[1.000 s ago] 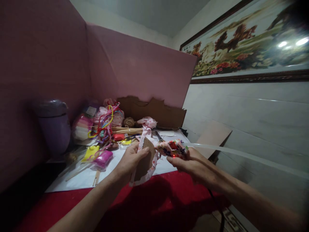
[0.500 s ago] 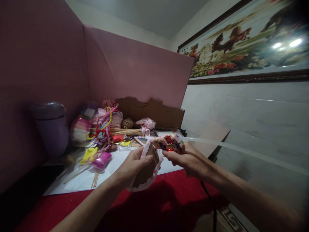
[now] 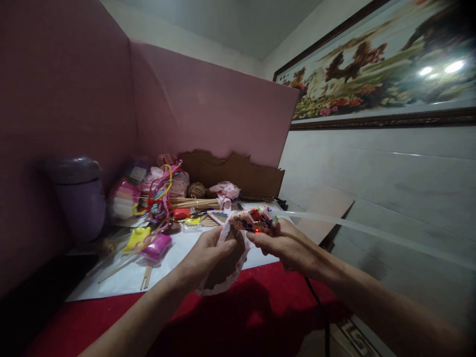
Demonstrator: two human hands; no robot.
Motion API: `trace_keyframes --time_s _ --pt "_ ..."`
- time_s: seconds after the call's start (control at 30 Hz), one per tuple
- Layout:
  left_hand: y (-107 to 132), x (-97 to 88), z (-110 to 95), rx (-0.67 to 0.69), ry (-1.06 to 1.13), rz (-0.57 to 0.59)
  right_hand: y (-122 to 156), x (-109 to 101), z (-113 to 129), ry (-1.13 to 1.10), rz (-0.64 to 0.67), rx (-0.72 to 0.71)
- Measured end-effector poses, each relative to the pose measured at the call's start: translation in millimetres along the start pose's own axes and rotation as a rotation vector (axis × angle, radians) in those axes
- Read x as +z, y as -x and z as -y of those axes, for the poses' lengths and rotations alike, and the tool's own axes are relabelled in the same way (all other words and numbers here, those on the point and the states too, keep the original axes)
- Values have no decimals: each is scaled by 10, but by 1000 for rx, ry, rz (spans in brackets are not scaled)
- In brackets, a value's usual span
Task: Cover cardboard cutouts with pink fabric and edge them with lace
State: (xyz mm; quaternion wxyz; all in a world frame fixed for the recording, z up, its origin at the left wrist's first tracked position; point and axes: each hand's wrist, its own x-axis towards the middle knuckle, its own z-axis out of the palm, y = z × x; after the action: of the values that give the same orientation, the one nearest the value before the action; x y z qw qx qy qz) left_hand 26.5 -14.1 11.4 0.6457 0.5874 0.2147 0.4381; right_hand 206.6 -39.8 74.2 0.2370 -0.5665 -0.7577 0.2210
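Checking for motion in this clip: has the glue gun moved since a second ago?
Yes. The glue gun in the right hand shifted slightly left, closer to the twine ball.

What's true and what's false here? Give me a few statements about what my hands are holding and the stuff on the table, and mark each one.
1. The left hand holds a cardboard piece edged with lace ribbon. True.
2. The right hand holds scissors. False: its fingers grip a patterned glue gun with a small red light on.
3. A purple jar stands at the far left. True.
4. The ball of twine lies right under the hands. False: it sits at the back, beside the bundle of wooden sticks.
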Motion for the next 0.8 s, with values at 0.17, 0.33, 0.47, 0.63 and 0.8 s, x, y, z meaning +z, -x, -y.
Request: trace_keyframes --time_s 0.17,0.33,0.47,0.63,0.8 --pt "-6 -36 48 10 3 6 8 -20 4 -11 -15 -14" --pt "-8 -47 64 2 -12 11 0 -14 21 -7 -32 -26" --pt "-5 -35 52 2 -22 6 -1 -15 38 16 1 -15" --pt "4 -43 53 6 8 -9 30 -46 77 -31 -4 -17" --pt "3 -48 60 -1 4 -5 27 -27 56 -34 -22 -8"
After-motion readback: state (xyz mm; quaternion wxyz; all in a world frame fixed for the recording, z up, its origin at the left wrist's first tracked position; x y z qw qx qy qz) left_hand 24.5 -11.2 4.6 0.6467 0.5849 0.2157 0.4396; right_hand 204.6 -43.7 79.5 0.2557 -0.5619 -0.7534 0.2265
